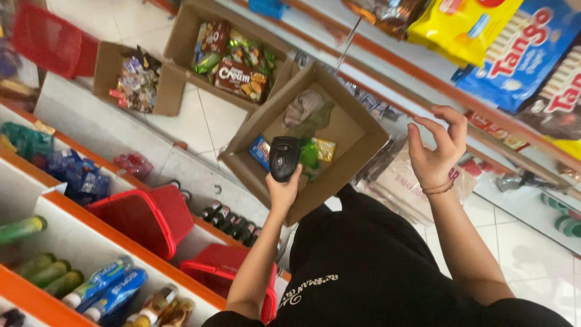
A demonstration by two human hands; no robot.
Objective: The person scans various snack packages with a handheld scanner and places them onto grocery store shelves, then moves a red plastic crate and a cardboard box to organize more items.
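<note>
- Your left hand [283, 189] grips a black handheld scanner [284, 157] over a cardboard box [351, 130] of snack packets.
- Your right hand [436, 151] hangs open, empty, beside it.

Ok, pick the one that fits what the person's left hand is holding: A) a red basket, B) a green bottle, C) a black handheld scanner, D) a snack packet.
C: the left hand is closed around a black handheld scanner, held up in front of an open cardboard box, while the right hand is raised with nothing in it.
</note>
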